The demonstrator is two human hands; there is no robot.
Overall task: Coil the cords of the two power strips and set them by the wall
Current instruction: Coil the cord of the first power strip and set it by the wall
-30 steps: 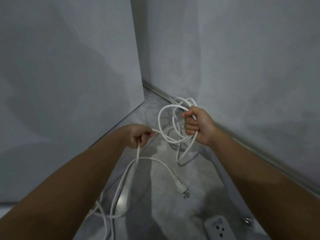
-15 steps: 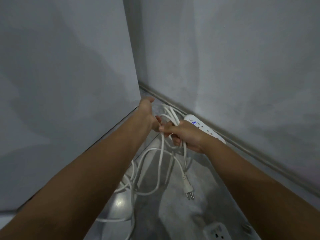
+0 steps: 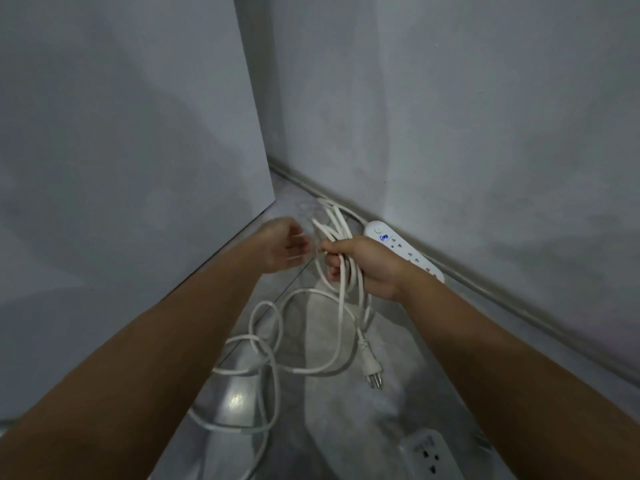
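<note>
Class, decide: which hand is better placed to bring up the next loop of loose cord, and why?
Probably the left. The right hand grips the coiled loops, so it is occupied; the left hand looks open beside them, holding nothing, above the loose cord lying on the floor.

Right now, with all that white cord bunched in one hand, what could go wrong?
1. Only the right hand grips the coil; the left hand looks open and holds nothing, so loops may slip out.
2. The loose cord on the floor crosses over itself and could knot when pulled in.
3. The plug hangs below the coil and might swing and snag those loose loops.
</note>
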